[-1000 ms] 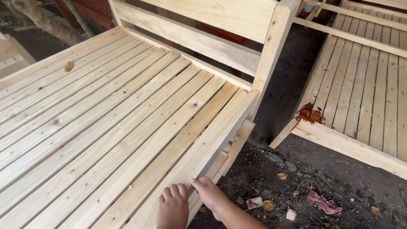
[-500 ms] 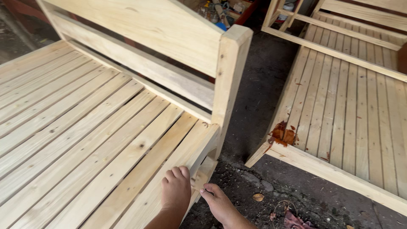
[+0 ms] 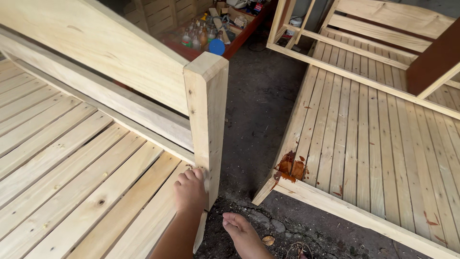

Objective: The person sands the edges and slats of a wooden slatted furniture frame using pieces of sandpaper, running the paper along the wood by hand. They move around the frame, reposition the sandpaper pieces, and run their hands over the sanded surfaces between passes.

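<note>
Since a moment ago, both hands are sitting closer to the corner post [image 3: 207, 120] of the unfinished slatted bed frame [image 3: 76, 182]. I am pressing my left hand [image 3: 190, 191], fingers curled together, against the post's base beside the last slat, seemingly feeling the joint. I am letting my right hand [image 3: 243, 232] hang loosely open over the dirt floor [image 3: 258, 110], holding nothing.

left hand [image 3: 190, 189]: fingers curled, knuckles up | right hand [image 3: 243, 233]: open, relaxed, lower
</note>
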`<state>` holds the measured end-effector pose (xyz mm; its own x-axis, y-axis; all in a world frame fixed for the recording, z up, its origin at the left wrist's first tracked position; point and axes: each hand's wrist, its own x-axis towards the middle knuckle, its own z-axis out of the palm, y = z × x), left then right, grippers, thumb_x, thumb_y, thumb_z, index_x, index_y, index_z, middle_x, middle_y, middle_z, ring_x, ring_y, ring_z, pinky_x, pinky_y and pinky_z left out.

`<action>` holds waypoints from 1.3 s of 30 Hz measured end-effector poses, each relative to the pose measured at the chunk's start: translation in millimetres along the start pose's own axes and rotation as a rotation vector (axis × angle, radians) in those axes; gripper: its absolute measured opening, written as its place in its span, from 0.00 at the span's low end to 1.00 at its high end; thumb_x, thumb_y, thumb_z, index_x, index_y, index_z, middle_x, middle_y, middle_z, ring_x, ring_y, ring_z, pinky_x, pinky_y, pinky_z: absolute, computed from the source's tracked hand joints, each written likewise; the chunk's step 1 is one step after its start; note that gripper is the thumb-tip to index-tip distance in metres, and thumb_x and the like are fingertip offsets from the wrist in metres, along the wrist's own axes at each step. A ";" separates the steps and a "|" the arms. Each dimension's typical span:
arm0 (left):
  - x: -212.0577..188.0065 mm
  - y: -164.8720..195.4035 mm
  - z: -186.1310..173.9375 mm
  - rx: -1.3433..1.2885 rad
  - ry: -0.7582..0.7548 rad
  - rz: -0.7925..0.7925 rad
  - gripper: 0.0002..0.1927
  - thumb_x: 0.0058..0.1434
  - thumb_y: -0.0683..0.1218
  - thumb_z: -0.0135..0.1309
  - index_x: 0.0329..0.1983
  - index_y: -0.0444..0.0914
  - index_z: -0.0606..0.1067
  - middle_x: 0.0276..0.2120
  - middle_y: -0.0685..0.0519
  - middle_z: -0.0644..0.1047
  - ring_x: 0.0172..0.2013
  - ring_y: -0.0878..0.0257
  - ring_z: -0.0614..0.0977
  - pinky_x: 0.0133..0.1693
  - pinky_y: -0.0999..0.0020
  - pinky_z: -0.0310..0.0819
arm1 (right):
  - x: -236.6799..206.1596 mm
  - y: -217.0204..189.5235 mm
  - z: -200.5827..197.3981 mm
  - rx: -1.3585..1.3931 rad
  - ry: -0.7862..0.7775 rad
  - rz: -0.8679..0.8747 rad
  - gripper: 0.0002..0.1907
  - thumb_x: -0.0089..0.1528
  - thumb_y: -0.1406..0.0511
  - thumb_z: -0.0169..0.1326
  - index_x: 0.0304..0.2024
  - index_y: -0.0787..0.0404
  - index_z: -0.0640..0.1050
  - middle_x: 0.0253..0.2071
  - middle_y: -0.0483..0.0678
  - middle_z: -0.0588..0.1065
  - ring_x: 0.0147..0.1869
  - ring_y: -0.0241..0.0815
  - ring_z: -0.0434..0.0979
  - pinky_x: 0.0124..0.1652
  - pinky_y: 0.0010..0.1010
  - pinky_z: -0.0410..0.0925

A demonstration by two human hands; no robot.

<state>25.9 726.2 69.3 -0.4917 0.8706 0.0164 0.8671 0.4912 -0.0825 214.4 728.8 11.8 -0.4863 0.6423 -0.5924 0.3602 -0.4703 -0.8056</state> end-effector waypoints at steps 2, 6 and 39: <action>-10.3 -6.3 -1.1 0.010 0.075 -0.018 0.30 0.55 0.52 0.56 0.58 0.35 0.64 0.46 0.48 0.73 0.46 0.54 0.76 0.44 0.60 0.72 | -2.2 5.9 14.2 0.019 -0.056 -0.034 0.24 0.67 0.58 0.51 0.64 0.61 0.71 0.64 0.50 0.73 0.73 0.40 0.69 0.69 0.33 0.60; -50.5 -27.7 -3.3 0.048 0.137 -0.018 0.29 0.58 0.48 0.55 0.60 0.33 0.64 0.46 0.48 0.73 0.47 0.54 0.75 0.45 0.61 0.72 | -13.4 18.3 48.6 0.001 -0.122 -0.220 0.23 0.66 0.61 0.54 0.61 0.65 0.74 0.59 0.52 0.78 0.66 0.41 0.75 0.64 0.32 0.65; -732.6 -398.6 -47.2 -0.369 0.508 -1.762 0.41 0.74 0.64 0.30 0.79 0.40 0.32 0.78 0.47 0.27 0.76 0.50 0.28 0.74 0.55 0.26 | -280.1 164.1 432.3 -1.290 -0.750 -1.301 0.39 0.70 0.47 0.37 0.73 0.68 0.55 0.77 0.61 0.48 0.81 0.57 0.39 0.72 0.48 0.36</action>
<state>44.2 -106.2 137.3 -0.7186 -0.6889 0.0950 -0.5399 0.6388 0.5482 65.6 210.1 44.4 -0.9414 -0.3253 0.0894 -0.3329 0.8530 -0.4020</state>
